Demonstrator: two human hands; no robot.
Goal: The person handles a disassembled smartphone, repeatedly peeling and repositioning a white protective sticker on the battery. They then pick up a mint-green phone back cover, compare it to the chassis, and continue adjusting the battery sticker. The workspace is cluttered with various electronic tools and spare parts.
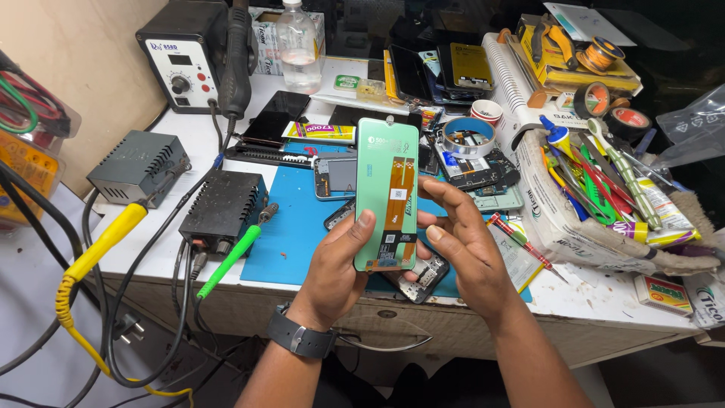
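My left hand (337,266) holds a phone display panel (386,168) upright by its lower edge; the panel's back is covered in green film with an orange flex ribbon (399,202) running down it. My right hand (467,245) touches the panel's right side, its fingers on the ribbon near the lower half. A black watch sits on my left wrist. Under my hands, on a blue work mat (291,234), lies an opened phone body (423,278), mostly hidden by the panel.
A hot-air rework station (183,62), a grey power box (138,166) and a black box (224,202) stand at the left with cables. A green-handled iron (230,261) lies near the mat. A box of tools (604,185), tape rolls and spare phone parts crowd the back and right.
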